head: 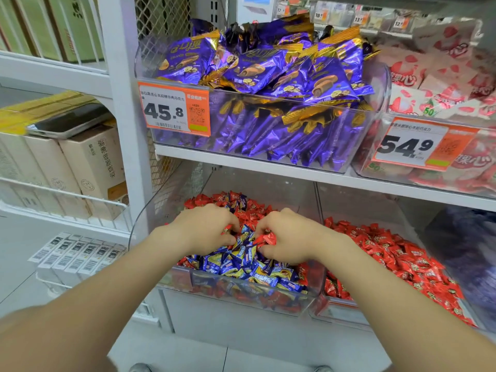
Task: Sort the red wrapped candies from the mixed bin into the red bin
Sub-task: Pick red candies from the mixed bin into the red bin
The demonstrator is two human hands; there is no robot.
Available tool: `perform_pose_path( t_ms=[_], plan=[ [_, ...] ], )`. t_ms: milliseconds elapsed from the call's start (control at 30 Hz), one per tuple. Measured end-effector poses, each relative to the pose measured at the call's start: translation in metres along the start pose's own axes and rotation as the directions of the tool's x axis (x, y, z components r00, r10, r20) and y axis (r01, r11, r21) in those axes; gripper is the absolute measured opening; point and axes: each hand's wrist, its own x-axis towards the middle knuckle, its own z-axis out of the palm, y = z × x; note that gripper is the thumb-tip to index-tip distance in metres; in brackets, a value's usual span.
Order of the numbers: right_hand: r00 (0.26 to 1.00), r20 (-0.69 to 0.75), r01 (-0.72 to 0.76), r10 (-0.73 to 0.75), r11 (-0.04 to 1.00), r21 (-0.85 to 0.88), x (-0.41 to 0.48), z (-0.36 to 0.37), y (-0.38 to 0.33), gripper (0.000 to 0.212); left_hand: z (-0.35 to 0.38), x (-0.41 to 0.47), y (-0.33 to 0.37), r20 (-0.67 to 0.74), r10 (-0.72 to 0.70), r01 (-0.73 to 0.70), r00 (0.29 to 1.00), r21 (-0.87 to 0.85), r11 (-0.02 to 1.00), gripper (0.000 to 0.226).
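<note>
Both left hand (206, 226) and right hand (290, 237) pinch crinkly red candies (267, 238) in the clear mixed bin (164, 208).

Mixed bin (204, 287) open on top at front; entry from front, over low clear front wall. White shelf (268, 163) overhangs back half, low gap only above heap. Left hand (206, 226) and right hand (291, 237), fingers curled on red candies (268, 238), fill heap middle. Clear side walls separate mixed bin from red bin (341, 308) on right. White post (126, 157) blocks left.
</note>
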Motion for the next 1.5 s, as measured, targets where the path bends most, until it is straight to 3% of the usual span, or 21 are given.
perform_pose_path(
  t_ms=[100,267,333,467,500,533,567,633,667,700,800,867,933,967,1033,1133,1267,1333,1400,1500],
  plan=[
    [0.997,-0.079,-0.016,0.022,0.997,0.072,-0.008,-0.008,-0.003,0.025,0.003,0.002,0.008,0.079,0.009,-0.02,0.997,0.138,0.99,0.047],
    [0.946,-0.307,-0.051,0.107,0.981,0.186,-0.016,-0.012,-0.011,0.031,0.01,0.008,0.018,-0.002,-0.017,0.017,1.0,0.277,0.961,0.02],
    [0.935,-0.329,-0.057,0.13,0.973,0.223,-0.02,-0.011,-0.015,0.033,0.013,0.007,0.019,-0.052,-0.003,0.014,0.999,0.219,0.976,0.012],
    [0.937,-0.277,-0.101,0.213,0.924,0.369,-0.03,-0.017,-0.024,0.032,0.001,-0.004,0.01,-0.163,-0.016,-0.002,0.986,-0.108,0.994,0.01],
    [0.941,-0.212,-0.12,0.263,0.846,0.519,-0.033,-0.021,-0.023,0.028,-0.003,-0.007,0.009,-0.204,-0.021,-0.021,0.979,-0.204,0.979,0.01],
    [0.948,-0.097,-0.148,0.303,0.692,0.707,-0.036,-0.026,-0.021,0.025,-0.008,-0.011,0.011,-0.243,-0.032,-0.05,0.969,-0.322,0.946,0.01],
    [0.956,0.048,-0.187,0.289,0.477,0.858,-0.042,-0.031,-0.019,0.022,-0.014,-0.016,0.016,-0.269,-0.053,-0.081,0.962,-0.463,0.883,0.01],
    [0.96,0.213,-0.235,0.18,0.113,0.965,-0.055,-0.038,-0.01,0.018,-0.024,-0.026,0.033,-0.207,-0.087,-0.098,0.974,-0.739,0.667,0.011],
    [0.964,0.212,-0.22,0.163,0.036,0.975,-0.062,-0.04,-0.006,0.019,-0.027,-0.031,0.043,-0.142,-0.079,-0.073,0.987,-0.821,0.566,0.011],
    [0.969,0.169,-0.177,0.18,0.03,0.984,-0.068,-0.039,0.0,0.02,-0.029,-0.034,0.054,-0.091,-0.055,-0.051,0.994,-0.861,0.505,0.01],
    [0.932,-0.045,-0.033,0.36,0.207,0.978,-0.088,-0.035,0.024,0.015,-0.029,-0.035,0.084,-0.04,0.025,-0.047,0.999,-0.915,0.402,0.011],
    [0.852,-0.18,-0.088,0.492,0.473,0.876,-0.1,-0.025,0.052,0.019,-0.03,-0.03,0.104,-0.049,0.045,-0.063,0.998,-0.915,0.398,0.012],
    [0.769,-0.388,-0.273,0.509,0.809,0.521,-0.111,-0.015,0.081,0.012,-0.031,-0.023,0.123,-0.073,0.056,-0.09,0.996,-0.89,0.448,0.012],
    [0.777,-0.431,-0.308,0.459,0.874,0.376,-0.117,-0.012,0.091,0.008,-0.031,-0.018,0.132,-0.086,0.064,-0.107,0.994,-0.876,0.471,0.012],
    [0.872,-0.376,-0.218,0.313,0.936,0.275,-0.124,-0.004,0.11,0.018,-0.03,-0.01,0.149,-0.152,0.088,-0.175,0.984,-0.825,0.538,0.011],
    [0.955,-0.256,-0.073,0.146,0.959,0.276,-0.131,0.009,0.127,0.033,-0.023,0.001,0.172,-0.381,0.166,-0.366,0.91,-0.545,0.755,0.006],
    [0.972,0.021,-0.234,0.234,0.972,0.034,-0.129,0.034,0.147,0.078,-0.012,0.016,0.198,-0.453,0.293,-0.455,0.842,-0.304,0.837,0.013],
    [0.967,-0.014,-0.255,0.255,0.966,0.031,-0.128,0.038,0.159,0.063,-0.008,0.024,0.211,-0.419,0.353,-0.467,0.836,-0.208,0.859,0.017],
    [0.954,-0.168,-0.233,0.248,0.967,0.102,-0.13,0.035,0.169,0.046,-0.006,0.031,0.224,-0.384,0.363,-0.436,0.849,-0.119,0.892,0.018],
    [0.907,-0.322,-0.232,0.273,0.959,0.161,-0.14,0.019,0.181,0.056,-0.002,0.044,0.241,-0.341,0.308,-0.349,0.888,-0.064,0.935,0.02]
  ],
)
